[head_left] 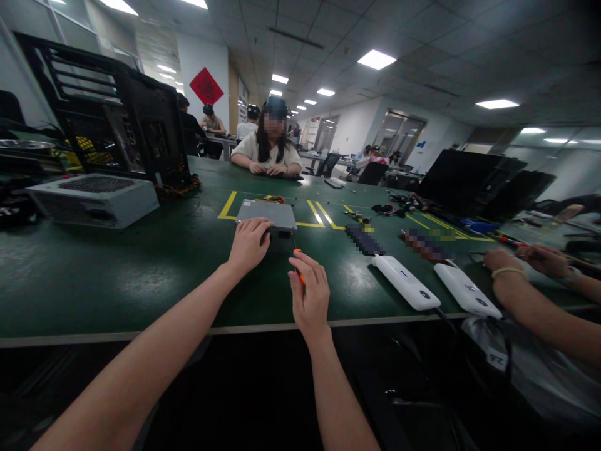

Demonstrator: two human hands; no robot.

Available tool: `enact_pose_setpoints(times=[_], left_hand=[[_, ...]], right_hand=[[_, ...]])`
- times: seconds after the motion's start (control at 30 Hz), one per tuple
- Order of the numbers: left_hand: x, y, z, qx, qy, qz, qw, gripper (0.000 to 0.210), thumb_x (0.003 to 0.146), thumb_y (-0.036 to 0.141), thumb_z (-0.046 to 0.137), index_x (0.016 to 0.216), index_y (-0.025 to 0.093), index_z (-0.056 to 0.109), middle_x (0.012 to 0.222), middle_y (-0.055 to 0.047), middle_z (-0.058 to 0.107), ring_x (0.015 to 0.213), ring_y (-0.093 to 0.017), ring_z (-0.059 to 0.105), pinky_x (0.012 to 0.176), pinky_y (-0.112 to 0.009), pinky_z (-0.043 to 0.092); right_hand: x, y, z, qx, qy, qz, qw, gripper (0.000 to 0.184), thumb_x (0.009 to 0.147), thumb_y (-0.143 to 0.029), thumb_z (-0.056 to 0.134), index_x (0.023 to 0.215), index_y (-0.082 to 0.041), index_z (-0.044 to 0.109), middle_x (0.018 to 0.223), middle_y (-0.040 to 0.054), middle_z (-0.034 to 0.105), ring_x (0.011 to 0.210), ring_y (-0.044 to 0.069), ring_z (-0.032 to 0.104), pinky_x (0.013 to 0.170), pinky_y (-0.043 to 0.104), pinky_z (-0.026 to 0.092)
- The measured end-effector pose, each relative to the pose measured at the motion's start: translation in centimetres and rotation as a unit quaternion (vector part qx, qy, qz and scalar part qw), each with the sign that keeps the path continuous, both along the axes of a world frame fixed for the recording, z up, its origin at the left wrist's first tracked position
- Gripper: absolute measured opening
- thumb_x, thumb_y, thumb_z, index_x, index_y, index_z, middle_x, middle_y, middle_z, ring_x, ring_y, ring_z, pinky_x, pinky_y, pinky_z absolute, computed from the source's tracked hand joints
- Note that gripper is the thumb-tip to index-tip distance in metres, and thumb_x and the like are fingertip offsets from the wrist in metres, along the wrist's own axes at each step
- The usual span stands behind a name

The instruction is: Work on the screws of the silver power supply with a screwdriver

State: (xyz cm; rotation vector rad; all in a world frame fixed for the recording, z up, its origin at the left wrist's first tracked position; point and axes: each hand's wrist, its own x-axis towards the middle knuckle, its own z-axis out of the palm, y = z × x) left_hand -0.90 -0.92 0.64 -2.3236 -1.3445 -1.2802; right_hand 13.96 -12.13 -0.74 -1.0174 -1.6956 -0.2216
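Green table (pixel 188 269) had gray box (pixel 272 212) on it, dead ahead. Left hand (pixel 251 243) had fingers clamped on box's near edge. Right hand's (pixel 310 288) fingers gripped orange driver (pixel 297 252), shaft at near right corner, tip contact unclear. Box looked closed, 0 parts visibly off, so driver work seemed unfinished, tbh.

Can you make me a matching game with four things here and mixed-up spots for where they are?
1. screwdriver
2. left hand
3. black case
4. red diamond

A. on a white wall
B. in the right hand
C. on the left of the table
D. resting on a grey box

Pairs: 1-B; 2-D; 3-C; 4-A
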Motion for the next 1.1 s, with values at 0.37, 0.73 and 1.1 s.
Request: enact_pose_setpoints(times=[0.37, 0.73, 1.1], left_hand=[[0.0, -0.12, 0.21, -0.004, -0.001, 0.004, 1.0, 0.03, 0.081, 0.015, 0.043, 0.107, 0.019, 0.057, 0.111, -0.007, 0.058, 0.105, -0.023, 0.048, 0.094, -0.037, 0.032], [-0.1, 0.03, 0.14, -0.002, 0.001, 0.003, 1.0, 0.029, 0.08, 0.014, 0.044, 0.106, 0.02, 0.057, 0.11, -0.006, 0.058, 0.105, -0.023, 0.049, 0.094, -0.038, 0.033], [-0.19, 0.0, 0.13, 0.008, 0.013, 0.011, 1.0, 0.028, 0.08, 0.015, 0.045, 0.105, 0.022, 0.056, 0.11, -0.004, 0.059, 0.104, -0.022, 0.05, 0.092, -0.038, 0.035]], right_hand=[[-0.11, -0.35, 0.31, -0.01, 0.035, 0.044, 0.998, 0.028, 0.089, -0.019, 0.038, 0.113, -0.019, 0.051, 0.118, 0.0104, 0.055, 0.111, 0.019, 0.051, 0.092, 0.041, 0.045], [-0.04, 0.1, -0.12, 0.056, 0.083, 0.002, 0.995, 0.019, 0.084, -0.024, 0.055, 0.102, -0.02, 0.055, 0.098, 0.0072, 0.06, 0.094, 0.017, 0.058, 0.08, 0.034, 0.051], [-0.52, 0.26, -0.16, 0.02, 0.063, -0.09, 0.994, 0.014, 0.083, -0.017, 0.046, 0.097, -0.017, 0.049, 0.099, 0.0097, 0.048, 0.091, 0.018, 0.052, 0.07, 0.032, 0.049]])
